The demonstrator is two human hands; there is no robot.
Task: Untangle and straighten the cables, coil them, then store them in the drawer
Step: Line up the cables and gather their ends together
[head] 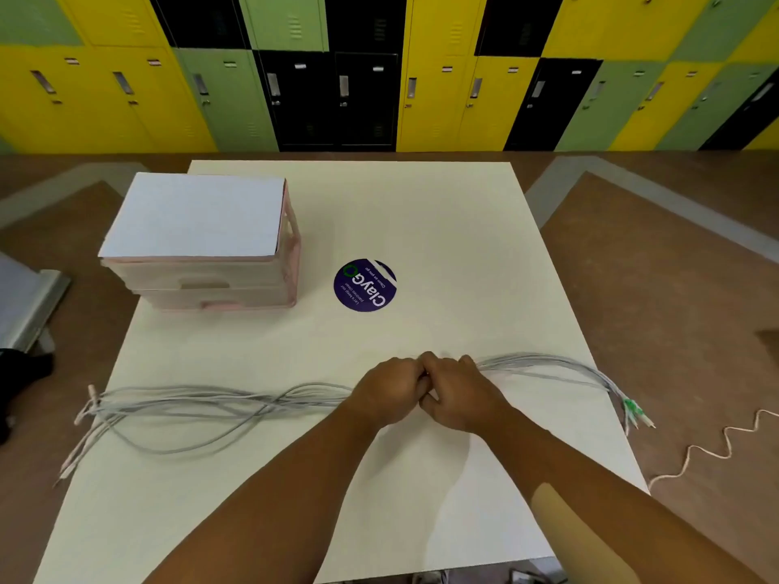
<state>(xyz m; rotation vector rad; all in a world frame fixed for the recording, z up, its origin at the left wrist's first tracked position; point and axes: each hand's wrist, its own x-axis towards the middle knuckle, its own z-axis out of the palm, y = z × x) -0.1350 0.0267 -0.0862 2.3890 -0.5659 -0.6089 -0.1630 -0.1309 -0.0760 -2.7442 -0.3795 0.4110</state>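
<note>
Both the left hand (390,392) and right hand (457,394) clench the cables (210,400) mid-length, strands trailing either side.

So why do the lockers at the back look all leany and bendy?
In the head view the wide-angle lens bends the lockers outward near the edges; a soft shadow lies on the table under the left hand and right hand; the cables look a bit blurry.

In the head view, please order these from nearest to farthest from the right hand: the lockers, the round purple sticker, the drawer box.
1. Round purple sticker: on the table, just ahead and left of the right hand, which grips the cables.
2. Drawer box: at the table's far left.
3. Lockers: along the back wall, beyond the table.
</note>
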